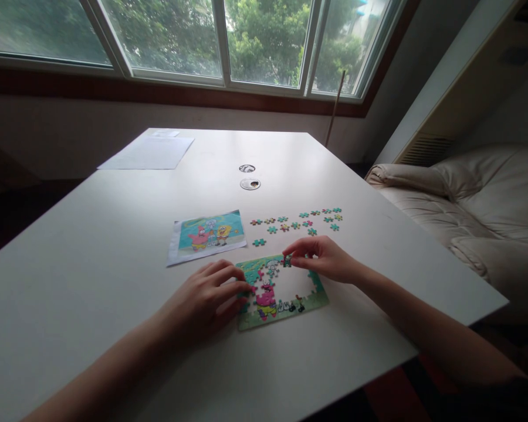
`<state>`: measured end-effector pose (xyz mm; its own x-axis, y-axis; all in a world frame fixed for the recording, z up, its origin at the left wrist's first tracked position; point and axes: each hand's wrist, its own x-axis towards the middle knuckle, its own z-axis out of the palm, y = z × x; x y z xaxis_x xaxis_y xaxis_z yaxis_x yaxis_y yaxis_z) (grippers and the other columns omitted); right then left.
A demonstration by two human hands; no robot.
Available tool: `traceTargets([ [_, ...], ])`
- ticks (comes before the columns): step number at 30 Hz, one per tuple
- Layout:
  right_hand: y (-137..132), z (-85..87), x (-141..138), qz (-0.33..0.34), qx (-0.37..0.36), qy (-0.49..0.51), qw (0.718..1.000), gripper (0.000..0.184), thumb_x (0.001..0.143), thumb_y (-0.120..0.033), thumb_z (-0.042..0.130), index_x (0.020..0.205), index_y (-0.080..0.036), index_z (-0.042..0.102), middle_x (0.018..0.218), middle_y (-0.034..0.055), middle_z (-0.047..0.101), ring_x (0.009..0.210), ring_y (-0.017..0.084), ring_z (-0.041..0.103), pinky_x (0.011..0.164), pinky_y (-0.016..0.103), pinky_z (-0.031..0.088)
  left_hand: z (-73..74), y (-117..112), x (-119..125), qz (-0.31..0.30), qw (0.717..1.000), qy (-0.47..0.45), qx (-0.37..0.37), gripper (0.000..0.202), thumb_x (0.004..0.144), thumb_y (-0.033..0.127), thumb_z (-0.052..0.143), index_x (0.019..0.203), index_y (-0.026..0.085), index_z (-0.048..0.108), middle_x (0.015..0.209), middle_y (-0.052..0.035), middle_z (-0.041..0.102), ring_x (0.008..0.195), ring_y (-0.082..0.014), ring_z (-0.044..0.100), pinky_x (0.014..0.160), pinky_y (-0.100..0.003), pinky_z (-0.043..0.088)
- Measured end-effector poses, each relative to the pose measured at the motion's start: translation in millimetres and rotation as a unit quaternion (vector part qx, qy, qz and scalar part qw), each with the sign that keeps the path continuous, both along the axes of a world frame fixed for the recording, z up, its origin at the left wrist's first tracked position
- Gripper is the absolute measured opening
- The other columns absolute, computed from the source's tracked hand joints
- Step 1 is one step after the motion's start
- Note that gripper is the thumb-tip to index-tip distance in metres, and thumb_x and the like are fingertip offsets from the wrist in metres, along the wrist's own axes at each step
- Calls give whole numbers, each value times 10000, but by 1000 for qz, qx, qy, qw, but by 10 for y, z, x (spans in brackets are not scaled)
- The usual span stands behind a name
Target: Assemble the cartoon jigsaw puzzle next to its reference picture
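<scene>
A partly filled jigsaw puzzle (264, 322) lies on the white table, its border in place and a white gap at the centre right. My right hand (323, 258) is over the puzzle's top edge, thumb and forefinger pinching a small puzzle piece (287, 262). My left hand (217, 293) rests at the puzzle's left side with fingers apart, the fingertips touching its edge. Behind the puzzle, several loose pieces (284, 227) are spread in rough rows. A printed picture (211, 234) of the cartoon scene lies to the left of them.
The white table (114, 246) has two round metal grommets (250, 184) towards its middle. Paper sheets (147, 152) lie at the far left corner. A pale leather sofa (488, 199) stands to the right, and a thin stick (335, 108) leans by the window.
</scene>
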<state>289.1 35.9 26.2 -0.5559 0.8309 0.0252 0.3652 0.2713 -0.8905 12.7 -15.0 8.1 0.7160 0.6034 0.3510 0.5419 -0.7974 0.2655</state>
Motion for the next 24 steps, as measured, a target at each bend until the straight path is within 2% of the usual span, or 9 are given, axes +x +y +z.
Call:
traceTargets([
  [5, -28, -3, -18, -9, -23, -5, 1000, 210, 778, -268, 662, 953, -153, 675, 732, 23, 681, 662, 119, 599, 607, 233, 426, -30, 8, 35, 5, 1000, -8, 15, 199, 873, 159, 480, 985, 224, 632, 926, -60, 630, 885, -196, 547, 770, -340, 468],
  [9, -51, -10, -28, -5, -31, -14, 999, 157, 766, -244, 667, 893, -152, 652, 749, 30, 700, 691, 130, 630, 630, 232, 442, -33, -18, 58, 5, 999, 4, 39, 213, 881, 184, 489, 1041, 232, 620, 950, -60, 632, 910, -201, 556, 790, -342, 469],
  [13, -100, 23, -44, 30, -27, -33, 999, 123, 769, -232, 655, 862, -151, 656, 764, 39, 706, 707, 133, 642, 635, 222, 455, -5, -61, 89, -19, 998, 23, 51, 244, 889, 212, 501, 1117, 234, 584, 998, -68, 625, 930, -213, 551, 801, -363, 472],
  [17, -177, 57, -70, 67, -41, -65, 995, 151, 764, -251, 656, 878, -154, 672, 740, 29, 696, 668, 123, 629, 599, 203, 454, 25, -89, 113, -51, 997, 46, 27, 268, 887, 234, 508, 1149, 251, 562, 1024, -66, 609, 940, -215, 544, 809, -369, 467],
  [24, -254, 41, -144, 106, -11, -80, 991, 120, 757, -160, 619, 846, -144, 697, 707, 14, 671, 624, 94, 579, 562, 169, 421, 15, -110, 111, -55, 997, 48, 30, 264, 874, 252, 526, 1135, 249, 570, 1012, -72, 601, 937, -227, 537, 808, -378, 462],
])
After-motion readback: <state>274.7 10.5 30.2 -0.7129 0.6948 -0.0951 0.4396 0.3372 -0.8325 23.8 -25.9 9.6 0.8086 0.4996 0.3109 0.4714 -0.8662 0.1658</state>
